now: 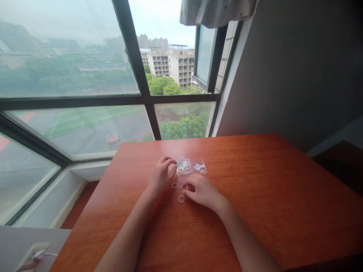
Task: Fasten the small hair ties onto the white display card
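A small clear plastic box (185,166) lies open on the reddish wooden table (255,196), with rings inside and its lid (199,166) flapped out to the right. My left hand (160,175) rests just left of the box, fingers curled toward its edge. My right hand (200,190) lies below the box, fingers bent down over small metal rings on the table. One loose ring (174,185) sits between the hands and another ring (181,198) lies by my right thumb. Whether either hand pinches a ring is too small to tell.
The table stands against a large window (85,75) with dark frames, overlooking fields and buildings. A dark wall (297,68) rises at the right. A white socket with a plugged cable (34,256) sits at the lower left, below the table edge.
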`<state>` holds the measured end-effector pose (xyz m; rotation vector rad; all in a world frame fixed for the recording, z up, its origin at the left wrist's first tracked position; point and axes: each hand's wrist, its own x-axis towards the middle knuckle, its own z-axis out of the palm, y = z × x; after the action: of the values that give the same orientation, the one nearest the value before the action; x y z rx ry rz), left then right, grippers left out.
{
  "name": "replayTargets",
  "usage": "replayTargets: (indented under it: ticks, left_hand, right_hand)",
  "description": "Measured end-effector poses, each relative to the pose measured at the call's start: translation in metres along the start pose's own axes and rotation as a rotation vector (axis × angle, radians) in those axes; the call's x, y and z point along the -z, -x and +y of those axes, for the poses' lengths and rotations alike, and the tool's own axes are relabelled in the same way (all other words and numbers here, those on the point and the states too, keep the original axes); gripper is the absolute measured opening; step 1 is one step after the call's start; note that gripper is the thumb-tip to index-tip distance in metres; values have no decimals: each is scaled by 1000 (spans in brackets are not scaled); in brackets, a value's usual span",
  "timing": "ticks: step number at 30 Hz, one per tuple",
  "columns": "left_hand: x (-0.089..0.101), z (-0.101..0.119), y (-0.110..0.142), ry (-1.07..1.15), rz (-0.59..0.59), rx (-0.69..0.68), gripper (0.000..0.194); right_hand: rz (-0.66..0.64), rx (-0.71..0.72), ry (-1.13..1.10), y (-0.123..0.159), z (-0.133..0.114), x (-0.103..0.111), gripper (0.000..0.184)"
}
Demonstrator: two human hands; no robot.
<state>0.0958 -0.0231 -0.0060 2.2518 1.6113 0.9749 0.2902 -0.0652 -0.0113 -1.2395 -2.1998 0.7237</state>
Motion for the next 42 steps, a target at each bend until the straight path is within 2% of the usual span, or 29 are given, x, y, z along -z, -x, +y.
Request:
replayTargets:
  ticks: [3, 7, 20, 23, 28, 33, 36, 42]
  left_hand:
    - [4, 0, 0, -4, 16, 8, 17]
    - [5, 2, 0, -31, 2, 13, 16]
    - [5, 5, 1, -62, -26, -13, 18]
    - [4, 10, 2, -44, -54, -46, 17]
    - [2, 22, 4, 109, -194, -130, 17]
    - [-4, 28, 7, 150, -253, -141, 17]
    - [-8, 28, 8, 127, -238, -133, 14]
    - [-13, 28, 6, -6, -44, -18, 14]
  right_hand:
    - [-53, 77, -23, 2, 1, -2, 13]
    - [-97, 143, -26, 3, 1, -1, 8]
    - [-128, 169, -7, 3, 0, 1, 4]
    - [-49, 91, -21, 1, -1, 2, 5]
    - [214, -94, 2, -5, 6, 5, 8]
    - [356, -157, 6, -7, 12, 9, 8]
    - [369, -165, 15, -7, 12, 9, 8]
    - [353, -231, 71, -7, 12, 9, 11]
